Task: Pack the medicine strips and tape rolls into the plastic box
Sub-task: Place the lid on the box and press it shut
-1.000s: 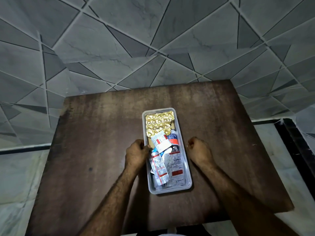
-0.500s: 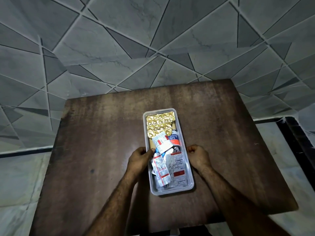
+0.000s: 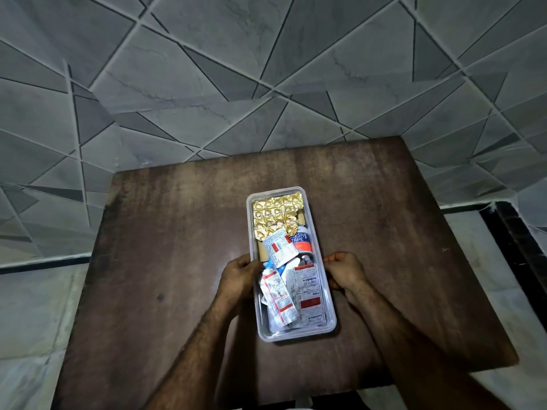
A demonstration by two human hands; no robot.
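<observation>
Both hands are seen from the head camera pressed against the long sides of the plastic box (image 3: 331, 318), well apart from each other with the box between them. At the left wall, the left hand (image 3: 240, 279) is placed with its fingers curled over the rim; at the right wall, the right hand (image 3: 345, 273) is closed on the rim in the same way. The box is set lengthwise near the middle of the brown wooden table (image 3: 165, 261). At its far end a gold foil strip (image 3: 276, 216) is laid flat. Just nearer and to the right, a tape roll (image 3: 302, 241) with a blue and orange label is partly covered by a small white strip (image 3: 279, 247). In the near half, several silver and red medicine strips (image 3: 307, 297) are piled loosely, overlapping one another. Behind the table a grey tiled wall (image 3: 266, 69) is seen.
</observation>
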